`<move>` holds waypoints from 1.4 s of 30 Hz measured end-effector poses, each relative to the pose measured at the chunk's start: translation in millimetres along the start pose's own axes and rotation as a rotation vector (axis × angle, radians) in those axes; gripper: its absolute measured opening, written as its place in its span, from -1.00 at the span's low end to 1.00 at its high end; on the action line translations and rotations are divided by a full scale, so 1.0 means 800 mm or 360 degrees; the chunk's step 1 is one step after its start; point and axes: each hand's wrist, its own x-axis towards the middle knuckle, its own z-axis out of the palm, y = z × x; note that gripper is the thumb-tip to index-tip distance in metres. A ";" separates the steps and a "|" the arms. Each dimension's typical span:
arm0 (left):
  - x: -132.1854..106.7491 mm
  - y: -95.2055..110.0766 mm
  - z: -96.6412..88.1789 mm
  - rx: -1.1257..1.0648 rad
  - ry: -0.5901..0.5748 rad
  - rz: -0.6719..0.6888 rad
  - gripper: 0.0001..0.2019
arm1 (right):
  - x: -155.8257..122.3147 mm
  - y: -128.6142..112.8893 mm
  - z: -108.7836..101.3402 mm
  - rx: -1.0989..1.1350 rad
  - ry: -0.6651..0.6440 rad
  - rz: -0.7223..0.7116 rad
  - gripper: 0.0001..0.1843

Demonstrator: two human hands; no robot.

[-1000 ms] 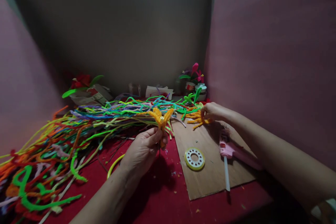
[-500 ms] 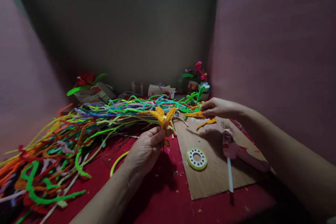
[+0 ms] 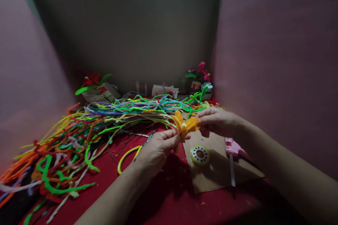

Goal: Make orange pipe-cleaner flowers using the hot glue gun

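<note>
My left hand (image 3: 158,147) pinches the base of a yellow-orange pipe-cleaner flower (image 3: 185,124) held just above the red table. My right hand (image 3: 218,121) comes in from the right, fingers closed on an orange petal piece pressed against the flower's right side. Both hands meet over the near edge of a brown board (image 3: 219,174).
A big heap of coloured pipe cleaners (image 3: 105,119) covers the left and back. On the board lie a round tape roll (image 3: 200,154) and a pink glue gun (image 3: 232,151). Yellow-handled cutters (image 3: 132,153) lie left of my hand. Small pots with flowers (image 3: 200,81) stand at the back.
My right hand picked an orange piece from the board's far end and brought it left to the flower. My left hand moved the flower slightly right.
</note>
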 end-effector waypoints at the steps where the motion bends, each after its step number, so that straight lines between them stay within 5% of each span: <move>1: 0.000 -0.001 0.000 -0.0001 -0.0007 -0.0019 -0.78 | -0.001 0.002 0.000 0.0087 0.0007 0.0009 -0.88; 18: -0.001 -0.007 0.001 -0.0351 -0.0182 0.0042 -0.82 | -0.018 0.032 0.033 0.0607 0.0013 0.0200 -0.87; 25: 0.000 -0.007 0.002 -0.0443 -0.0249 0.0053 -0.81 | -0.021 0.034 0.036 0.0627 0.0061 0.0117 -0.81; 29: 0.003 -0.005 -0.003 -0.0417 -0.0062 0.0107 -0.80 | -0.052 0.021 0.030 -0.0052 0.0616 -0.0139 -0.62; 33: 0.006 -0.002 -0.008 -0.0389 0.0145 0.0147 -0.78 | -0.110 0.037 0.001 -0.1531 0.1349 -0.0316 -0.56; 36: 0.007 -0.001 -0.009 -0.0394 0.0202 0.0159 -0.80 | -0.148 0.074 -0.032 -0.2234 0.1272 -0.0245 -0.56; 42: 0.007 -0.001 -0.008 -0.0445 0.0205 0.0174 -0.81 | -0.164 0.127 -0.055 -0.2576 0.1142 -0.0035 -0.69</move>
